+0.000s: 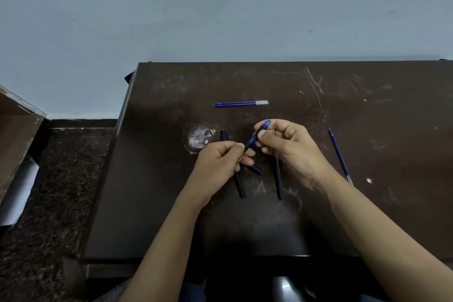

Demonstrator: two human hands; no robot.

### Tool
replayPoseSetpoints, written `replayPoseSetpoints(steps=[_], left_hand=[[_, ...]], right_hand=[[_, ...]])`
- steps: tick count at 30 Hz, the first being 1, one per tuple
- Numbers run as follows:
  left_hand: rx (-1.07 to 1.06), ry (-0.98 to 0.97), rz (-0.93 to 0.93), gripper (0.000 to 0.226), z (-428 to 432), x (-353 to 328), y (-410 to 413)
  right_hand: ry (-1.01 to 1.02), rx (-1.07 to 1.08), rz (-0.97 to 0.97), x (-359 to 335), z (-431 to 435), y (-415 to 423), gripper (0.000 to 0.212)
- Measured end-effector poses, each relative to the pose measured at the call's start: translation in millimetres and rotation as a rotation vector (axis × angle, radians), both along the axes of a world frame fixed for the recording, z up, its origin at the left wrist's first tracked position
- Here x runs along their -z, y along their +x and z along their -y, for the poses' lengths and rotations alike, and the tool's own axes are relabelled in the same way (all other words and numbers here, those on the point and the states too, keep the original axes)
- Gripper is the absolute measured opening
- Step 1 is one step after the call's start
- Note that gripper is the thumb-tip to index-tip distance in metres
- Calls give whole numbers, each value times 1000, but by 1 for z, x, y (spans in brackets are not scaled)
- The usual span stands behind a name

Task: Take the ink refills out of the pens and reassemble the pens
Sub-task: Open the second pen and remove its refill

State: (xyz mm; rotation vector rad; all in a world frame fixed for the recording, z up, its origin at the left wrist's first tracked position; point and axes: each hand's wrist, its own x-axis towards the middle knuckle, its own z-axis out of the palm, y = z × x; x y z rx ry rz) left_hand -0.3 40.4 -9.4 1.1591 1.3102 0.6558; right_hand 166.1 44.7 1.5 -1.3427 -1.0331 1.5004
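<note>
As hands [218, 163] [289, 147] pinch pen [252, 140], refills [240, 104] lie beyond.

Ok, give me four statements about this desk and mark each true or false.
1. Two ink refills lie side by side beyond the hands. True.
2. The left hand and the right hand both hold the blue-gripped pen. True.
3. The single refill lies left of the left hand. False: it lies right of the right hand.
4. Every pen is held. False: dark pens lie on the table under the hands.
</note>
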Motion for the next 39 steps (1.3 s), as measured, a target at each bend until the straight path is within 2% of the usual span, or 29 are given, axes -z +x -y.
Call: replayPoseSetpoints(steps=[4, 7, 9, 14, 18, 20, 21, 23, 25, 28, 30, 33, 35, 39], left_hand=[[40, 33, -8, 19, 1, 0, -2], [45, 3, 63, 9, 3, -2, -2], [49, 17, 23, 7, 3, -5, -2], [44, 46, -22, 25, 1, -5, -1], [75, 200, -106, 10, 1, 2, -5], [52, 200, -98, 6, 2, 1, -5], [47, 164, -83, 8, 3, -1, -4], [43, 53, -64, 30, 3, -4, -2], [41, 40, -60, 35, 4, -6, 0], [26, 141, -61, 13, 2, -3, -2], [14, 126, -45, 2, 2, -4, -3], [62, 51, -86, 28, 3, -4, -2], [70, 28, -86, 36, 3, -5, -2], [30, 134, -101, 5, 2, -1, -4]], right_hand=[[0, 20, 9, 2, -1, 1, 18], [-3, 21, 4, 2, -2, 2, 18], [-9, 12, -3, 2, -1, 2, 18], [-13, -10, -9, 2, 0, 0, 18], [-26, 24, -15, 1, -1, 1, 16], [-23, 17, -12, 2, 0, -1, 14], [-18, 14, -11, 2, 0, -2, 14], [-10, 21, -14, 3, 1, -3, 14], [-6, 33, -16, 3, 0, -3, 14], [-11, 40, -12, 3, 0, -2, 13], [-11, 41, -17, 4, 0, -3, 11], [-2, 31, -25, 5, 1, -4, 8], [-1, 26, -24, 6, 1, -4, 9], [-3, 28, -19, 7, 1, -4, 11]])
